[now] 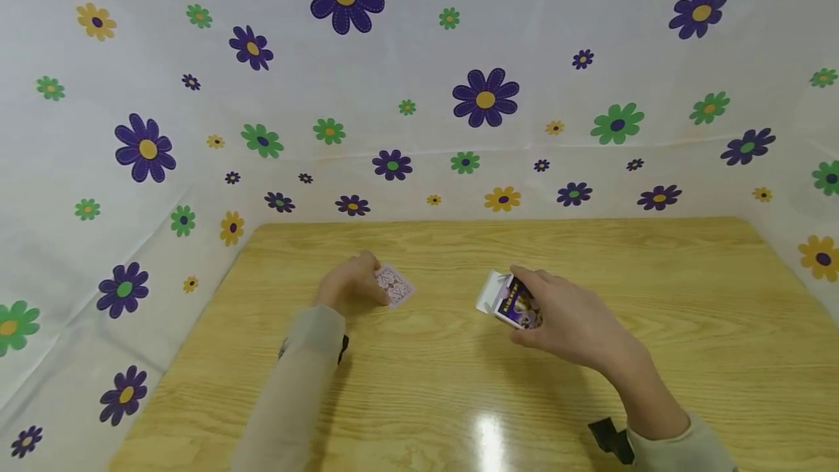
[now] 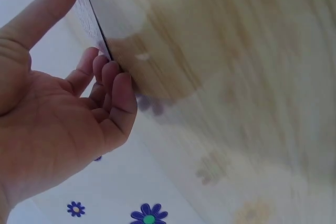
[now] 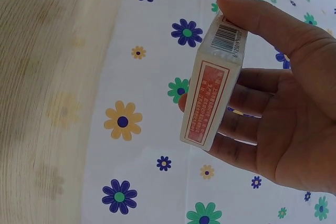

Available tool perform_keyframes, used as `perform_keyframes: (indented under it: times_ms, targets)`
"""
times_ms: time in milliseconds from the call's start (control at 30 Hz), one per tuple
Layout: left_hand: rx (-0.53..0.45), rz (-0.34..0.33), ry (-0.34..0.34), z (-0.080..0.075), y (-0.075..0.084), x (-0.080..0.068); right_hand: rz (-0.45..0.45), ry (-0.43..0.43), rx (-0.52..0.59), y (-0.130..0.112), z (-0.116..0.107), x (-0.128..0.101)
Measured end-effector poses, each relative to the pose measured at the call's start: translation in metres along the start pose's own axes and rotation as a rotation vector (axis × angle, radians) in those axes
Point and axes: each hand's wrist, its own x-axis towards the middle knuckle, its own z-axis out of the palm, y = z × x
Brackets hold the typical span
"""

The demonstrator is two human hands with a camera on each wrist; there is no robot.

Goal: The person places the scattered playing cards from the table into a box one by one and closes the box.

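My left hand (image 1: pixel 357 279) holds a playing card (image 1: pixel 394 285) with a pink patterned back just above the wooden table (image 1: pixel 459 384). In the left wrist view the card (image 2: pixel 97 24) shows edge-on, pinched between thumb and fingertips (image 2: pixel 113 80). My right hand (image 1: pixel 557 312) grips a card box (image 1: pixel 507 302) with its white flap open, to the right of the card. The right wrist view shows the box (image 3: pixel 212 85) held between thumb and fingers, its barcode end up and a red-framed side facing the camera.
White sheets printed with purple, green and yellow flowers (image 1: pixel 485 97) wall in the table at the back and both sides. A bright light reflection (image 1: pixel 488 439) lies on the table near its front edge.
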Motion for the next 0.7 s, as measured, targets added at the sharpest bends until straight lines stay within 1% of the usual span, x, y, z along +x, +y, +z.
perform_keyframes:
  times_ms: [100,200,333,433,600,700]
  targets:
    - [-0.044,0.008,-0.017,0.005,0.006,-0.001,0.002,-0.002,-0.001,0.001,0.000,0.000]
    - [-0.071,0.049,-0.014,0.009,0.009,-0.001,0.007,-0.005,-0.001,0.001,-0.001,0.000]
    - [-0.075,0.095,0.031,0.013,0.013,-0.002,0.014,-0.005,-0.001,0.001,-0.001,0.000]
    - [-0.124,0.103,0.075,0.016,0.017,-0.004,0.018,-0.004,-0.003,0.001,-0.001,0.000]
    - [-0.287,0.113,0.130,0.019,0.025,-0.008,0.014,-0.001,-0.006,0.002,0.000,0.000]
    - [-0.406,0.124,0.149,0.022,0.032,-0.014,0.015,-0.001,-0.003,0.002,0.000,0.000]
